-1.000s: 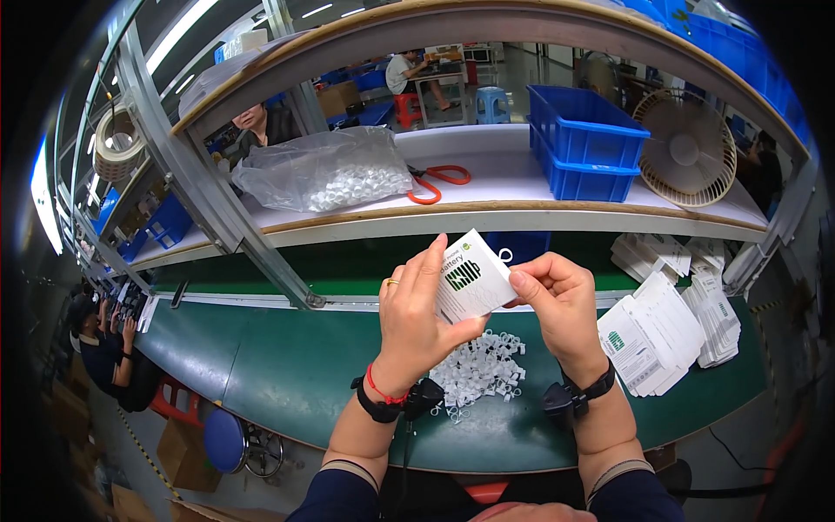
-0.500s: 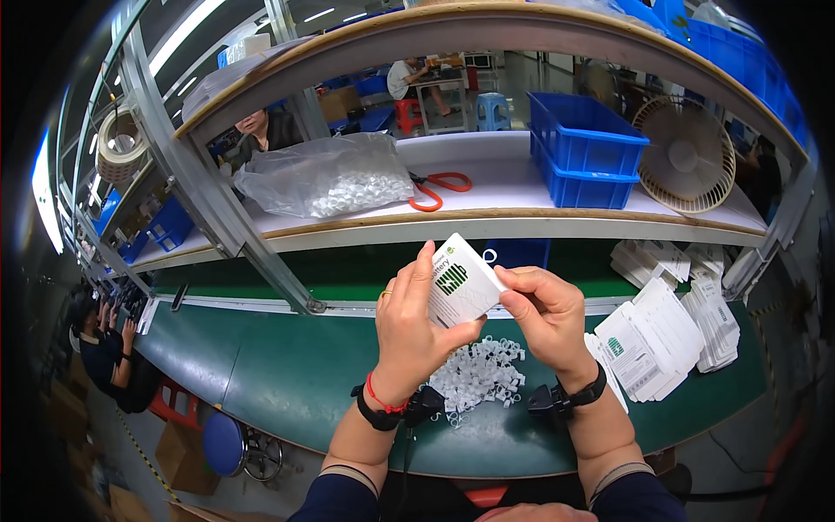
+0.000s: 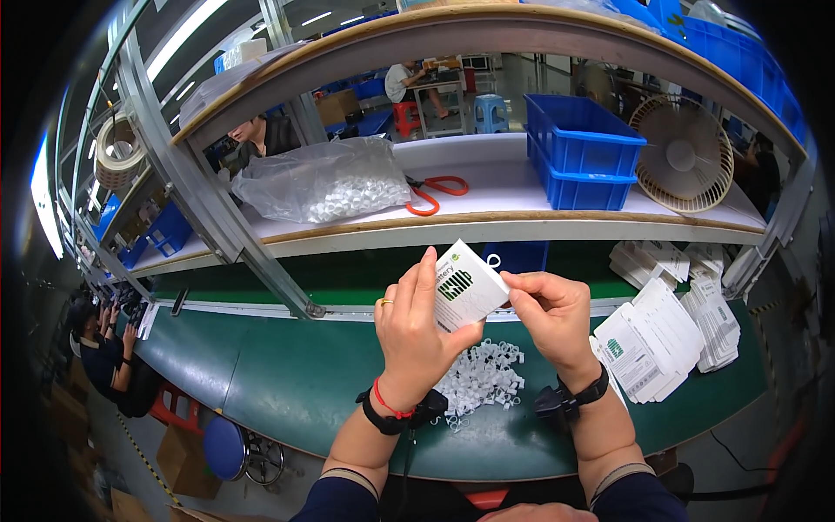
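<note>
A small white cardboard box [image 3: 471, 294] with green and black print is held tilted above the green worktable. My left hand [image 3: 410, 329] grips it from the left, fingers along the back and side, thumb across the lower edge. At the box's right corner my right hand [image 3: 557, 315] has thumb and forefinger pinched together on the edge. A small white plastic ring [image 3: 494, 261] sticks out at the upper right side of the box, just above those fingertips. Below the hands lies a loose pile of small white plastic ring pieces [image 3: 484, 376].
Flat printed cartons [image 3: 657, 348] are stacked to the right, with more stacks behind. On the shelf sit a clear bag of white pieces [image 3: 348, 193], red-handled scissors [image 3: 435, 191], stacked blue bins [image 3: 583, 152] and a fan [image 3: 683, 157]. Another person [image 3: 109, 348] works at the far left.
The box has shifted slightly down and to the right, and my right hand has moved slightly right with it. Both hands keep their hold.
</note>
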Available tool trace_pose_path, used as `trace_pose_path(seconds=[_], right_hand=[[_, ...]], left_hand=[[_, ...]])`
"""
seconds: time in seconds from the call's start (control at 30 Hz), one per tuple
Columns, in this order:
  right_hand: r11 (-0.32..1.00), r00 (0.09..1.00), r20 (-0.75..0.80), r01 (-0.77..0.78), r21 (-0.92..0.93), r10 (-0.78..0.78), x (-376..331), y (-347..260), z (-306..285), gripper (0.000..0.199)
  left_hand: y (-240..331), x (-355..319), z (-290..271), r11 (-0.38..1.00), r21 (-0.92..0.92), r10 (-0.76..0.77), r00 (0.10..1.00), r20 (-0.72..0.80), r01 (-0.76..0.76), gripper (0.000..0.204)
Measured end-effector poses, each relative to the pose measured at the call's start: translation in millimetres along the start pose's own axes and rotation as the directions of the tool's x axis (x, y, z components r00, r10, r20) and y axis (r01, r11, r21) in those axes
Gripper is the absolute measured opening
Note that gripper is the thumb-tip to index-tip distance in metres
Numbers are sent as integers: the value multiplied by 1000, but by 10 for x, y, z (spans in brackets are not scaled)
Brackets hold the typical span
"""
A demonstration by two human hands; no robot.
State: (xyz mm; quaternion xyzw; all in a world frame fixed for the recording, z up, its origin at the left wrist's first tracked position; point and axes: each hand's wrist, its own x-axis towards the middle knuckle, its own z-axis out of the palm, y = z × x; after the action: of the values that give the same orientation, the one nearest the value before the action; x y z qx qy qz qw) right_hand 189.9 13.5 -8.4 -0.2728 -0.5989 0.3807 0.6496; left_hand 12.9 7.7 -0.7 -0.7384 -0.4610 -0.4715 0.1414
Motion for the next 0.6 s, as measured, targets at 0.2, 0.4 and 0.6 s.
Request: trace_pose_path(seconds=[0.2,0.4,0.6], right_hand=[[970,962,166,230,-71,-216,57,-65,8,21],[997,999,36,23,80,-26,-60,138,259,31],[995,991,128,-45,90,33,30,68,131,31]], left_hand=[[-20,-9,-14,999,-20,-43,999,-25,42,89],[3,-22,60,996,-78,-52,998,-39,49,90],[-46,4,-105,558,-721,-250,912,326,411,67]])
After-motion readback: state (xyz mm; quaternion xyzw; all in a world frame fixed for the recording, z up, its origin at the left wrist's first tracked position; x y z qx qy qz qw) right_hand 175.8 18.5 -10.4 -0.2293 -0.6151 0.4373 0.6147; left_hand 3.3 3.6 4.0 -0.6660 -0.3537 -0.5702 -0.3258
